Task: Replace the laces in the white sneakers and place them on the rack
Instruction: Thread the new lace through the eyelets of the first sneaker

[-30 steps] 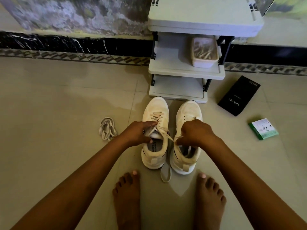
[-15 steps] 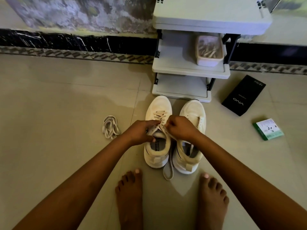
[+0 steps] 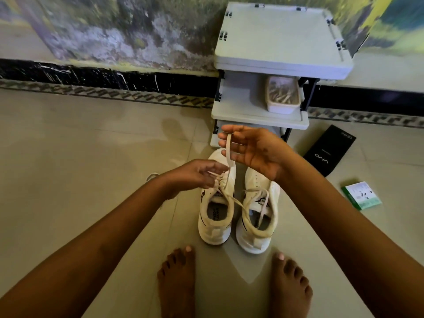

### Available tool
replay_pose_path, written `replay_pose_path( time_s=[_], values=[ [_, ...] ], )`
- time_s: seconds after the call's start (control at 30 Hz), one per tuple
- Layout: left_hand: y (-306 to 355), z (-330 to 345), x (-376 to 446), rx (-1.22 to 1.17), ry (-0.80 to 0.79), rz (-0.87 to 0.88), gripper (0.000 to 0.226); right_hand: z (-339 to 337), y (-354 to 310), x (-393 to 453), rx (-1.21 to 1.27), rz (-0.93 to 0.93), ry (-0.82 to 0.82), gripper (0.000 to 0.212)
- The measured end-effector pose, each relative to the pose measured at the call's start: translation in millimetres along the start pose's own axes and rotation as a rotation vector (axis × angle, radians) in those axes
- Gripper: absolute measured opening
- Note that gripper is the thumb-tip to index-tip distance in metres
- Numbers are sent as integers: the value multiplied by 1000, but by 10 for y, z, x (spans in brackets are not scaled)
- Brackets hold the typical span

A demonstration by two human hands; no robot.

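A black box lies on the tiled floor to the right of the raised right hand, printed with the word "vivo" in white, with small digits at its far end too blurred to read; nearer the person, a green and white carton carries tiny pictures and print that cannot be read; the insole of the left sneaker bears dark lettering, too small to make out, and the tongue of the right sneaker shows a round dark logo; the two white sneakers stand side by side, toes toward the grey rack, just below both hands; the right hand is lifted above the toes with fingers spread, one end of the lace pinched between thumb and forefinger and hanging down to the left hand, whose loosely curled fingers pinch the lace at the upper eyelets of the left sneaker; a white tub sits on the rack's middle shelf, beyond the right hand; a second bundle of lace peeks out just behind the left wrist; half a second earlier both hands were low and close together over the left sneaker's tongue; since then the right hand has risen and opened, drawing the lace upward.
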State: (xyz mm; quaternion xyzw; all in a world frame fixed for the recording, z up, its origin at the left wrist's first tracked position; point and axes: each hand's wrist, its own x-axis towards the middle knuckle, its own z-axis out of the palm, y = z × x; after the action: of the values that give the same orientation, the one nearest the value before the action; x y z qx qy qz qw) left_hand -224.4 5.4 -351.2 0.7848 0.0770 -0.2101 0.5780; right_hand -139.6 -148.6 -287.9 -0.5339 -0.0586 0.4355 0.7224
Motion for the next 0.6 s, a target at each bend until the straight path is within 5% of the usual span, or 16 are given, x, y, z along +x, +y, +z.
replay_pose_path(
  time_s=[0.3, 0.6],
  values=[
    [310, 16, -182, -64, 120, 24, 11, 88, -102, -75, 168, -35, 92, 21],
    [392, 128, -266, -20, 169, 48, 23, 122, -106, -152, 219, -44, 92, 22]
  ],
)
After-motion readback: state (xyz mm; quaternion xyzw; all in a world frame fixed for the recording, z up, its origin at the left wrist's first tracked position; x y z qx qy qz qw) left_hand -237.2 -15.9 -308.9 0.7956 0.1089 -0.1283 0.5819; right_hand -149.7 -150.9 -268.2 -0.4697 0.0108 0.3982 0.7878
